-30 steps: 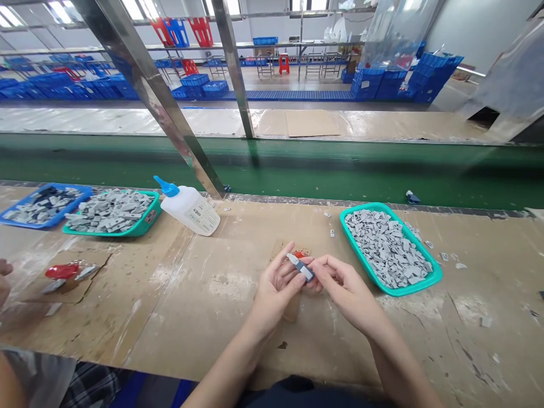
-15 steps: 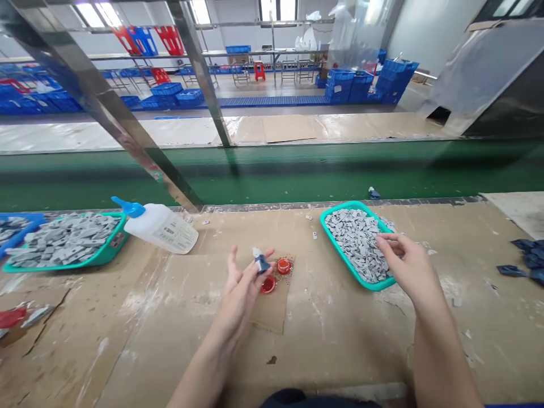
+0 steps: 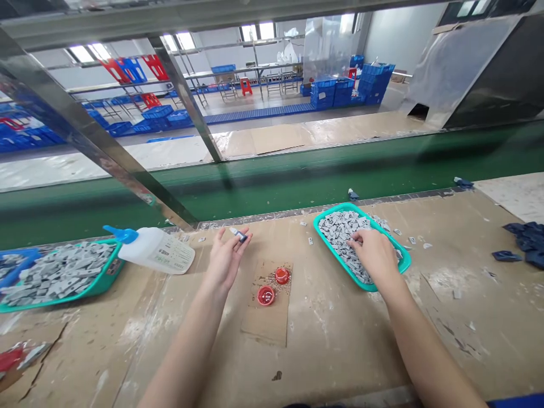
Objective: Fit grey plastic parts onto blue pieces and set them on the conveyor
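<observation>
My left hand (image 3: 225,258) pinches a small dark-blue piece with a pale grey tip (image 3: 238,234) between thumb and fingers, held above the bench. My right hand (image 3: 374,253) is over the right-hand green basket (image 3: 340,273), its thumb and fingertips pressed together at the heap of small grey plastic parts (image 3: 341,226). Whatever those fingertips hold is hidden. Between my hands, two small red dishes (image 3: 266,295) rest on a piece of cardboard (image 3: 266,331) strewn with dark specks; the nearer one shows glossy red inside.
At left lie a white squeeze bottle with a blue nozzle (image 3: 158,249) and another green basket (image 3: 111,271) of grey parts. Beyond the bench runs a green belt (image 3: 272,190). A slanting metal post (image 3: 100,153) stands left. Dark-blue pieces (image 3: 527,241) lie at right.
My left hand has moved up and left with the blue piece, away from the red dishes. My right hand has reached further into the grey parts. The camera view has shifted and tilted.
</observation>
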{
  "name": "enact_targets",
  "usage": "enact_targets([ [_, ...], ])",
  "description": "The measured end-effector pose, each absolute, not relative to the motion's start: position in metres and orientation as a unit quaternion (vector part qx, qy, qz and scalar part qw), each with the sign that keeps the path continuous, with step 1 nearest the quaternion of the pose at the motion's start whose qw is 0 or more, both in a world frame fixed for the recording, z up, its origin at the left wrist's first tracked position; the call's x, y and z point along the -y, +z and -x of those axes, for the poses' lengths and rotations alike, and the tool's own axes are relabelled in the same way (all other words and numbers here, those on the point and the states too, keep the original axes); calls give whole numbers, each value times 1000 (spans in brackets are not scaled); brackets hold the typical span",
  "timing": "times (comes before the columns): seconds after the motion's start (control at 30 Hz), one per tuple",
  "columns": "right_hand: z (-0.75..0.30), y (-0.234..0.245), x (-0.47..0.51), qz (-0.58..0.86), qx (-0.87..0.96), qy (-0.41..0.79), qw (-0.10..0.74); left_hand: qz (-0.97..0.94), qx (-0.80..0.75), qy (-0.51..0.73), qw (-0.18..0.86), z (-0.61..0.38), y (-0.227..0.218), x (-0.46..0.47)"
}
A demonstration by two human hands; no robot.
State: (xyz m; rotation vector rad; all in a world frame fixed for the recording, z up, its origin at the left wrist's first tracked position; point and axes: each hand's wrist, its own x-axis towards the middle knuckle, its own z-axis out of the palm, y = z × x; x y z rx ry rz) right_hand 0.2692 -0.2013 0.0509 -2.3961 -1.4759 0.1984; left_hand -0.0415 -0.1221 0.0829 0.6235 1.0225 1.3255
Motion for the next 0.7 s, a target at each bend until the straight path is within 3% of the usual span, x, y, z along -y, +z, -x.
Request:
enact_targets([
  [0.13,-259,57,213,810,525,90,245,-240,-464,587,619,28,73,80],
  [0.3,-230,59,229,731,518,220,386,-226,-481,598,600,14,54,27],
  [0.47,-204,52,232,685,503,307,428,-235,-474,592,608,11,50,23],
  [0.7,-172,48,227,601,440,470,474,-313,-440,577,614,36,74,100],
])
